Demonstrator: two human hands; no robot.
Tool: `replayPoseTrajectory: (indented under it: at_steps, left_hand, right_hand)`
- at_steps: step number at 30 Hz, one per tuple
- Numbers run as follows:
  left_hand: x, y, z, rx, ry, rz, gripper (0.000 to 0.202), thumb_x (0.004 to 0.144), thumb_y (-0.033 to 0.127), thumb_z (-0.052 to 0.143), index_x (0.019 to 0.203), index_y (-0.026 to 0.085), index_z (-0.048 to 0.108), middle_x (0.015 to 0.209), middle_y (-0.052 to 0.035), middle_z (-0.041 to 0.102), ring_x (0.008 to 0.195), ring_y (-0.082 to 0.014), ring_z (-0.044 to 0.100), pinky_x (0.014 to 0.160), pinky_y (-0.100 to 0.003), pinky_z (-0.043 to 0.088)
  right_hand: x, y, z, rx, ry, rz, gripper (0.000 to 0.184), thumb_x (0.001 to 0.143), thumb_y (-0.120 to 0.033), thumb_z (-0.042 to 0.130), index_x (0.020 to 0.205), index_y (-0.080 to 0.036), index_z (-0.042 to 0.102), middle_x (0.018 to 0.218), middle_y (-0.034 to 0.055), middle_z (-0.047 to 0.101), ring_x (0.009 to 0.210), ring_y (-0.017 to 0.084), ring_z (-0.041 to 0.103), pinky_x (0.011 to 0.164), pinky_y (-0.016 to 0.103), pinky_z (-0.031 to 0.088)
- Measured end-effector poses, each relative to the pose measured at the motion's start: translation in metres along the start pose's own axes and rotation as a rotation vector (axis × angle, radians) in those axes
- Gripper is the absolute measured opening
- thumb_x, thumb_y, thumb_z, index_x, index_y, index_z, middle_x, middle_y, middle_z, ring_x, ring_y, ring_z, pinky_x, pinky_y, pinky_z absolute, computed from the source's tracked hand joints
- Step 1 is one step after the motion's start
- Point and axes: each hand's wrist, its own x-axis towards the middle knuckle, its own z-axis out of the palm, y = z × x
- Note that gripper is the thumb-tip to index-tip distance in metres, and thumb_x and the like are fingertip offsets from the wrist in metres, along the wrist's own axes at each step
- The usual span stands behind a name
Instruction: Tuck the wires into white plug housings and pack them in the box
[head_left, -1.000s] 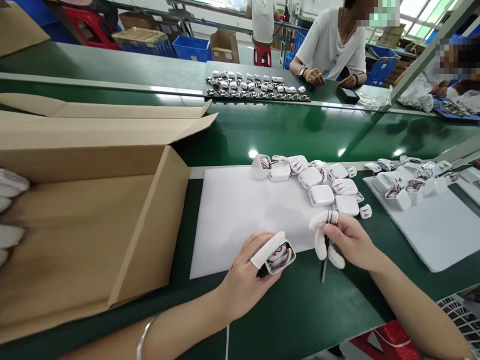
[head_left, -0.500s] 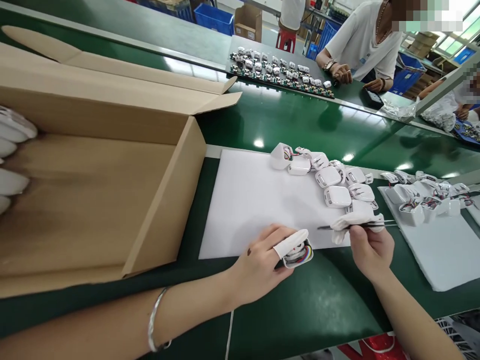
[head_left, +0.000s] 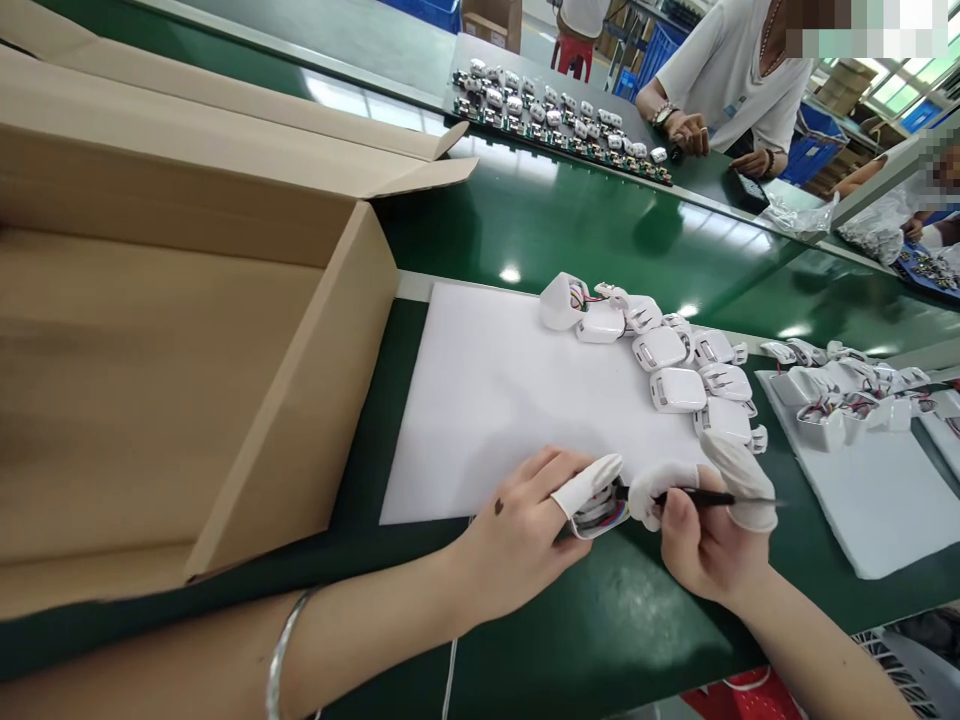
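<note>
My left hand [head_left: 517, 530] is closed around a small white plastic housing [head_left: 600, 530], its open side showing coloured wires. White finger covers are on fingers of both hands. My right hand [head_left: 712, 530] grips black tweezers [head_left: 709, 497] in a closed hold. Their dark end reaches the housing's opening, while the thin metal end points right; how deep the dark end sits is hidden. Just beyond my hands, several white housings [head_left: 677, 390] lie in a cluster on a white sheet [head_left: 495, 400], some with plug prongs upward.
A large open cardboard box [head_left: 292, 400] stands at left. More wired white housings [head_left: 821, 425] rest on a second white board [head_left: 892, 500] at right. Across the green bench [head_left: 600, 220], a co-worker [head_left: 720, 90] sits near a tray of small circuit parts [head_left: 555, 125].
My right hand has moved left and turned, bringing the tweezers' dark end to the housing. My left hand keeps its hold. The view has shifted slightly right.
</note>
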Motion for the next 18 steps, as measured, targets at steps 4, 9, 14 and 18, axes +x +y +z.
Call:
replayPoseTrajectory:
  at_steps: [4,9,14,18]
  left_hand:
    - [0.001,0.002,-0.001,-0.012,0.002,-0.014,0.046,0.078,0.003,0.058,0.121,0.017,0.047,0.101,-0.0055,0.060,0.090,-0.0177,0.053,0.077,-0.029,0.049]
    - [0.002,0.005,0.001,0.017,0.024,0.025,0.028,0.082,0.007,0.058,0.108,0.016,0.053,0.093,-0.0036,0.062,0.079,-0.0147,0.052,0.072,-0.027,0.048]
    - [0.002,0.002,0.002,0.021,0.067,-0.023,0.028,0.079,0.008,0.059,0.105,0.018,0.054,0.089,-0.0023,0.059,0.079,-0.0147,0.054,0.068,-0.026,0.048]
    - [0.001,-0.002,0.001,0.000,0.039,-0.021,0.044,0.078,0.007,0.060,0.119,0.019,0.049,0.093,-0.0030,0.060,0.082,-0.0154,0.056,0.072,-0.026,0.049]
  right_hand:
    - [0.007,-0.012,-0.006,-0.156,-0.040,-0.063,0.011,0.087,-0.016,0.050,0.079,-0.021,0.055,0.058,-0.0005,0.054,0.050,0.014,0.053,0.052,0.027,0.048]
    - [0.010,-0.014,0.005,-0.148,-0.011,-0.075,0.020,0.088,-0.011,0.041,0.072,-0.021,0.044,0.052,-0.0029,0.045,0.042,0.011,0.042,0.041,0.024,0.039]
    - [0.002,-0.001,0.019,-0.065,0.032,-0.091,0.014,0.094,-0.020,0.040,0.089,-0.021,0.053,0.056,-0.0006,0.051,0.047,0.016,0.049,0.045,0.029,0.042]
    - [-0.009,-0.001,-0.001,0.002,0.145,0.060,0.018,0.094,-0.025,0.043,0.084,-0.021,0.057,0.061,0.0033,0.057,0.058,0.019,0.057,0.059,0.034,0.049]
